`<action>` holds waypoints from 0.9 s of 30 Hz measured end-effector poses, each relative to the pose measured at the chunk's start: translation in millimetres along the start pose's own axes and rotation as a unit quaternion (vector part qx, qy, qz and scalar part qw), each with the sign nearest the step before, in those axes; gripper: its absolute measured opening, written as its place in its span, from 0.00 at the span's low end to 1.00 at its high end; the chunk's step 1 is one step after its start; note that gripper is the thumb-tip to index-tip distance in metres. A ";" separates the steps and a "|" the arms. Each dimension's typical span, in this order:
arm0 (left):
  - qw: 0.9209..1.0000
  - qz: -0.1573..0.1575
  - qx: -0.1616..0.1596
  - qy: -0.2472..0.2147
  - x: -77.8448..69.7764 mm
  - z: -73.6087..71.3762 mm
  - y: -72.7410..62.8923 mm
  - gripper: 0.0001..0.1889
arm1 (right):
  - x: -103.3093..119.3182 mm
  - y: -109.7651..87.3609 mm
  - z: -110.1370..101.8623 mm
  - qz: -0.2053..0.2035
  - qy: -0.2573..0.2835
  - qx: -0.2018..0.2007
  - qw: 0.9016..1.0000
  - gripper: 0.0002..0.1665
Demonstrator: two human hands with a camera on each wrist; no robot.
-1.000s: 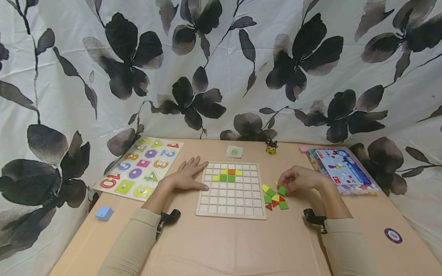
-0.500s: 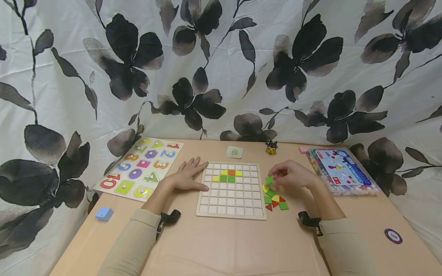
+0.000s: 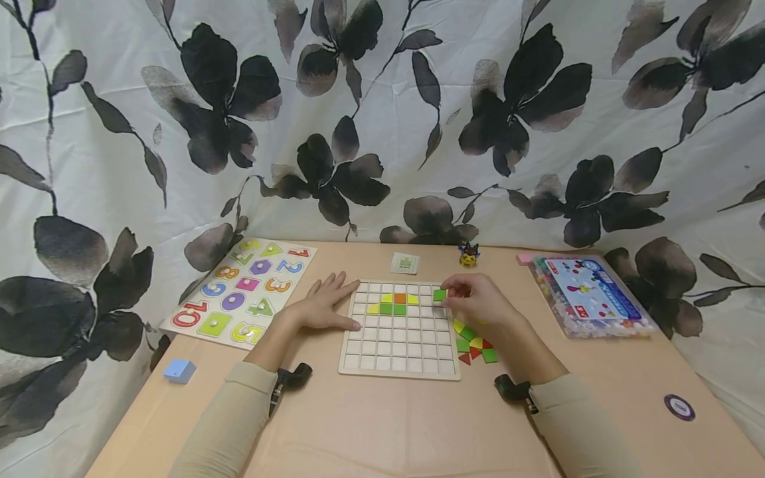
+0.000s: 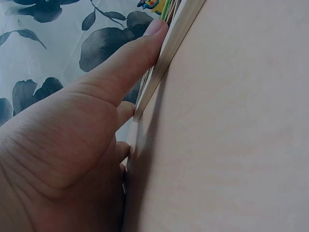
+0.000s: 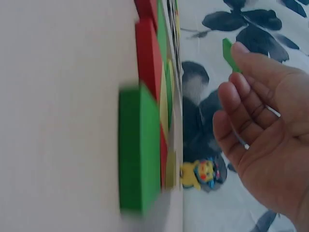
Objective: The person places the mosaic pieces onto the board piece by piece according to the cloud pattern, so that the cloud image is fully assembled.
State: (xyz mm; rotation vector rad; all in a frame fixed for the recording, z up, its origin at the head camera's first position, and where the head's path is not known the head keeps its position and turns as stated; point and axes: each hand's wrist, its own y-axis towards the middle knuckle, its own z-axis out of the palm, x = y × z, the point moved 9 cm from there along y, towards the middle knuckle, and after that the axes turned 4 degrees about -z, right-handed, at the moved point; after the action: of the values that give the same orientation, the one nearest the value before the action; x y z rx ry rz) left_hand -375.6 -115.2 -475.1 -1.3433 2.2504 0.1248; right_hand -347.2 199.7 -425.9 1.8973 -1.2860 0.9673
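A white gridded board [image 3: 382,345] lies mid-table, with yellow, orange and green pieces set in two of its rows. My left hand [image 3: 323,304] rests at the board's left side, fingers spread; in the left wrist view its thumb [image 4: 130,60] touches the board's edge. Between thumb and fingertips my right hand [image 3: 478,302] pinches a green square tile [image 3: 439,295] over the board's upper right corner. The right wrist view shows that tile [image 5: 229,54] held up off the table. A pile of green, yellow and red pieces [image 3: 476,343] lies right of the board, partly behind the right hand.
Behind the board are a small pattern card [image 3: 406,263] and a little yellow figurine [image 3: 469,254]. A number sheet [image 3: 239,292] and a blue block [image 3: 180,370] lie left. To the right are a bag of beads [image 3: 592,295] and a round disc [image 3: 679,407].
My right hand has carried the green tile from the loose pile leftward and up to the board's upper right corner. The left hand has stayed in place.
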 end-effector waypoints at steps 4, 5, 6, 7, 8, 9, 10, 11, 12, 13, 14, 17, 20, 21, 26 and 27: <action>1.000 -0.001 0.001 0.000 1.2 0.2 0.5 0.59 | -2.1 4.6 12.8 0.022 0.047 -0.010 0.999 0.13; 1.000 -0.002 0.001 0.000 1.5 0.3 0.8 0.59 | -1.6 6.3 15.4 0.020 0.045 -0.011 0.999 0.13; 1.000 -0.001 0.001 -0.001 1.2 0.1 0.8 0.59 | -0.3 8.0 18.0 0.011 0.037 -0.010 0.999 0.13; 1.000 -0.001 0.001 -0.001 1.3 0.3 0.8 0.59 | 1.5 9.8 20.5 0.001 0.025 -0.008 1.000 0.13; 1.000 -0.001 0.001 -0.001 1.2 0.3 1.0 0.59 | 3.2 11.7 22.9 -0.013 0.011 -0.006 1.000 0.14; 1.000 0.000 0.001 -0.001 0.9 0.4 1.0 0.59 | 5.0 13.5 25.4 -0.026 -0.005 -0.003 1.000 0.14; 1.000 0.001 0.000 -0.001 0.7 0.4 0.9 0.59 | 7.2 14.8 28.0 -0.040 -0.021 0.000 0.999 0.14; 1.000 0.000 0.000 -0.001 0.7 0.7 1.1 0.59 | 9.4 16.2 30.7 -0.054 -0.035 0.004 0.998 0.14; 1.000 0.001 0.000 -0.001 0.4 0.7 1.1 0.59 | 11.1 17.1 33.5 -0.066 -0.047 0.007 0.997 0.15; 1.000 0.002 0.000 -0.001 0.3 0.7 0.9 0.59 | 12.1 18.1 36.0 -0.075 -0.057 0.010 0.996 0.15; 1.000 0.002 -0.001 0.000 0.2 0.6 0.8 0.59 | 12.5 18.9 38.8 -0.081 -0.062 0.014 0.995 0.14; 1.000 0.001 0.000 -0.001 0.2 0.9 0.6 0.59 | 11.3 20.2 46.1 -0.086 -0.070 0.025 0.994 0.14; 1.000 0.000 0.000 -0.003 -0.5 0.6 0.2 0.59 | 8.1 21.0 51.6 -0.075 -0.076 0.034 0.994 0.15; 1.000 0.000 0.000 -0.004 -0.6 0.6 0.3 0.59 | 7.4 20.9 53.1 -0.071 -0.079 0.037 0.994 0.15; 1.000 -0.002 -0.001 -0.002 0.4 0.7 1.0 0.59 | 4.9 19.4 57.7 -0.049 -0.090 0.050 0.993 0.15; 1.000 -0.002 -0.001 -0.001 0.7 0.8 1.2 0.59 | 4.1 19.3 58.2 -0.047 -0.091 0.053 0.993 0.15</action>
State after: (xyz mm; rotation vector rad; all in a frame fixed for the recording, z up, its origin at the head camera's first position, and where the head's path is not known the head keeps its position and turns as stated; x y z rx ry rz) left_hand -376.5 -114.9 -476.3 -1.3478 2.2464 0.1275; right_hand -351.7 143.8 -450.9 2.1493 -1.2570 0.8440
